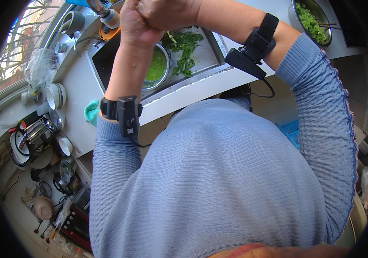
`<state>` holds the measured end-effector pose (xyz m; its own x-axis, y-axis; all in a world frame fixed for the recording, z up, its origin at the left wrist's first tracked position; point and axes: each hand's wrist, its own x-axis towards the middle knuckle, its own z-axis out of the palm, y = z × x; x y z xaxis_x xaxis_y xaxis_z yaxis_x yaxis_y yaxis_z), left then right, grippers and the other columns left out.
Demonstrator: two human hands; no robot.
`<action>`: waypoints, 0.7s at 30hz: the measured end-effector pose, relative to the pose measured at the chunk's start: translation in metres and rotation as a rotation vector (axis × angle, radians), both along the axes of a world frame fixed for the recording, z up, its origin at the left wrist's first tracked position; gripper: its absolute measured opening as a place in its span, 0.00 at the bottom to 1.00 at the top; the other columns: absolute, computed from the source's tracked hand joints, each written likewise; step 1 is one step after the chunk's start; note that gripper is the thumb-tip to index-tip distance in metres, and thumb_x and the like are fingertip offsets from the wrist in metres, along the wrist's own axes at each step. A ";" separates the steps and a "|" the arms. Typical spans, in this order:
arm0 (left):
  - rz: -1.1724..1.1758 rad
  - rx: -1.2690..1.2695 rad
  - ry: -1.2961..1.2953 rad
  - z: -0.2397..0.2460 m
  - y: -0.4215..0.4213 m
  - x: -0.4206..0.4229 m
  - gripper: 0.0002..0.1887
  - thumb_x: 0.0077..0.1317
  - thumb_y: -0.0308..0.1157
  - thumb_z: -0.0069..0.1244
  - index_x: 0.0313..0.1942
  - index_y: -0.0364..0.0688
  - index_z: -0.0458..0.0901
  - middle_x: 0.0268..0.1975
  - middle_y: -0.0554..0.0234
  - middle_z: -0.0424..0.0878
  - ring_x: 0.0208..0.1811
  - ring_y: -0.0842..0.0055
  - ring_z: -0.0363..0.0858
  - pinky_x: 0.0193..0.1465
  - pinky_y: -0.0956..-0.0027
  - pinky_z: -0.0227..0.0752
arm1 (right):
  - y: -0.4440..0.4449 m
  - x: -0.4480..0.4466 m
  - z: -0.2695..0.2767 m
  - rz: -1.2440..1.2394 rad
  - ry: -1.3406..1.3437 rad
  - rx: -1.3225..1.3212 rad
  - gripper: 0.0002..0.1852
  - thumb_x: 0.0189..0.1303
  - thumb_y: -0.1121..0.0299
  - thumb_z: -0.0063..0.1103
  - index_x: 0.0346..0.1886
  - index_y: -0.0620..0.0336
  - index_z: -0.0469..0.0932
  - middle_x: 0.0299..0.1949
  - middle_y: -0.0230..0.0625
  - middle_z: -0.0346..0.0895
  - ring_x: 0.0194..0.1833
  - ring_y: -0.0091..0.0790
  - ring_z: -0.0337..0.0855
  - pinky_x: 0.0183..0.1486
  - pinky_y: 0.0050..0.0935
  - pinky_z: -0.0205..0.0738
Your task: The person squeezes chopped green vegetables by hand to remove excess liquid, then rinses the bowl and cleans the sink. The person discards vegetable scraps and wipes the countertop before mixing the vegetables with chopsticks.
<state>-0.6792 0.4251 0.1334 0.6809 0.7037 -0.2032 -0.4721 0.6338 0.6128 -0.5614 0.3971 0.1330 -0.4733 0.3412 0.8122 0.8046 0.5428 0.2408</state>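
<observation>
My left hand (137, 27) and my right hand (168, 14) are pressed tightly together at the top of the view, above the sink (214, 48). Whatever lies between the palms is hidden, and the picture's edge cuts off part of both hands. Small green bits cling to the skin. Below my left wrist stands a round metal pot (168, 61) holding green liquid with fine bits in it. Leafy green trimmings (185, 53) are spread beside the pot in the sink.
A metal faucet (108, 16) rises left of my hands. At the upper right, a metal bowl (295, 24) contains chopped greens (310, 24) and chopsticks (329, 25). Stacked white bowls (55, 96) and a teal cloth (91, 112) sit on the left counter.
</observation>
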 end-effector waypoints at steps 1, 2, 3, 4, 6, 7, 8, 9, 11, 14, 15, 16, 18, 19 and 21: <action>0.009 0.008 -0.004 -0.001 0.000 0.000 0.17 0.75 0.47 0.47 0.52 0.46 0.80 0.46 0.64 0.85 0.51 0.70 0.83 0.57 0.61 0.77 | 0.000 0.000 0.000 0.006 -0.002 -0.009 0.06 0.40 0.66 0.56 0.15 0.56 0.74 0.18 0.37 0.75 0.23 0.41 0.76 0.42 0.43 0.69; 0.018 0.018 -0.008 -0.002 0.001 0.001 0.17 0.75 0.47 0.47 0.52 0.46 0.80 0.47 0.64 0.84 0.51 0.70 0.83 0.57 0.61 0.77 | 0.001 0.000 -0.001 0.024 0.015 -0.003 0.06 0.40 0.66 0.56 0.15 0.56 0.74 0.18 0.37 0.75 0.23 0.40 0.76 0.42 0.43 0.69; 0.026 0.026 -0.013 -0.003 0.001 0.001 0.17 0.75 0.47 0.47 0.52 0.46 0.80 0.47 0.64 0.84 0.51 0.70 0.83 0.57 0.61 0.78 | 0.001 0.000 -0.001 0.042 0.032 0.002 0.06 0.40 0.66 0.56 0.15 0.56 0.74 0.18 0.37 0.75 0.23 0.40 0.76 0.42 0.42 0.69; -0.001 -0.005 -0.024 -0.003 0.000 0.001 0.17 0.74 0.47 0.47 0.52 0.46 0.80 0.47 0.64 0.84 0.51 0.70 0.82 0.58 0.61 0.77 | 0.000 0.000 -0.001 0.060 0.048 0.006 0.06 0.40 0.66 0.56 0.15 0.55 0.74 0.18 0.37 0.75 0.23 0.40 0.76 0.42 0.42 0.69; -0.057 -0.060 -0.054 -0.002 0.001 0.000 0.17 0.74 0.47 0.47 0.53 0.46 0.80 0.49 0.63 0.84 0.53 0.69 0.82 0.59 0.60 0.76 | -0.001 0.000 0.000 0.012 0.036 -0.011 0.06 0.42 0.66 0.56 0.15 0.55 0.74 0.19 0.36 0.76 0.24 0.39 0.77 0.42 0.41 0.68; -0.079 -0.076 -0.079 -0.002 0.000 -0.001 0.17 0.74 0.47 0.48 0.53 0.46 0.80 0.49 0.63 0.84 0.53 0.69 0.82 0.60 0.59 0.76 | -0.002 -0.001 0.001 -0.013 0.029 -0.017 0.06 0.43 0.66 0.56 0.15 0.55 0.74 0.20 0.36 0.77 0.25 0.39 0.77 0.42 0.41 0.68; -0.101 -0.091 -0.104 0.000 -0.002 -0.002 0.17 0.74 0.47 0.48 0.53 0.46 0.80 0.49 0.63 0.84 0.54 0.68 0.81 0.61 0.58 0.75 | -0.004 -0.001 0.003 -0.011 0.029 -0.053 0.07 0.44 0.66 0.56 0.16 0.56 0.75 0.21 0.37 0.78 0.26 0.39 0.78 0.44 0.41 0.68; -0.124 -0.107 -0.127 0.001 -0.003 -0.003 0.17 0.74 0.47 0.48 0.53 0.47 0.80 0.50 0.63 0.84 0.54 0.68 0.81 0.62 0.57 0.74 | -0.006 0.000 0.004 -0.009 0.029 -0.091 0.07 0.45 0.66 0.56 0.17 0.56 0.76 0.23 0.38 0.79 0.28 0.40 0.79 0.46 0.42 0.69; -0.127 -0.068 -0.166 0.006 -0.005 -0.007 0.19 0.72 0.48 0.51 0.55 0.48 0.79 0.51 0.62 0.83 0.57 0.67 0.80 0.64 0.54 0.72 | -0.010 0.001 0.007 -0.006 0.043 -0.109 0.08 0.47 0.66 0.56 0.18 0.58 0.77 0.25 0.39 0.80 0.30 0.42 0.80 0.51 0.44 0.69; -0.074 0.002 -0.073 0.009 -0.013 -0.012 0.21 0.71 0.49 0.53 0.57 0.49 0.78 0.54 0.61 0.83 0.59 0.67 0.80 0.64 0.55 0.73 | -0.013 0.000 0.010 0.011 0.061 -0.078 0.09 0.49 0.66 0.56 0.22 0.61 0.80 0.27 0.42 0.82 0.33 0.46 0.82 0.57 0.49 0.68; -0.064 -0.003 -0.038 0.010 -0.013 -0.011 0.21 0.71 0.49 0.53 0.57 0.49 0.78 0.54 0.62 0.83 0.59 0.68 0.80 0.63 0.56 0.74 | -0.013 -0.001 0.011 0.026 0.050 -0.081 0.09 0.50 0.66 0.56 0.23 0.62 0.80 0.27 0.43 0.82 0.34 0.48 0.82 0.59 0.51 0.67; -0.055 -0.008 -0.002 0.009 -0.014 -0.010 0.21 0.71 0.49 0.53 0.57 0.49 0.78 0.54 0.62 0.83 0.58 0.68 0.80 0.62 0.57 0.74 | -0.013 -0.002 0.010 0.010 0.016 -0.090 0.09 0.50 0.66 0.55 0.24 0.62 0.80 0.27 0.43 0.82 0.34 0.48 0.82 0.60 0.52 0.67; -0.012 -0.021 0.019 0.008 -0.014 -0.008 0.20 0.72 0.49 0.52 0.56 0.48 0.79 0.51 0.63 0.84 0.56 0.69 0.81 0.60 0.59 0.76 | -0.011 -0.006 0.008 -0.055 -0.078 -0.114 0.09 0.50 0.67 0.55 0.25 0.64 0.80 0.27 0.44 0.82 0.34 0.48 0.82 0.60 0.53 0.67; -0.017 -0.030 0.000 0.007 -0.013 -0.008 0.19 0.72 0.49 0.52 0.55 0.48 0.79 0.51 0.63 0.84 0.55 0.69 0.82 0.59 0.59 0.77 | -0.011 -0.007 0.006 -0.106 -0.137 -0.132 0.10 0.50 0.67 0.55 0.25 0.64 0.80 0.26 0.45 0.82 0.34 0.48 0.82 0.59 0.53 0.67; -0.022 -0.040 -0.040 0.005 -0.010 -0.007 0.19 0.72 0.50 0.51 0.53 0.48 0.80 0.49 0.64 0.84 0.53 0.69 0.82 0.58 0.59 0.77 | -0.010 -0.009 0.003 -0.103 -0.104 -0.105 0.09 0.49 0.68 0.55 0.24 0.64 0.80 0.26 0.46 0.81 0.33 0.47 0.82 0.57 0.52 0.67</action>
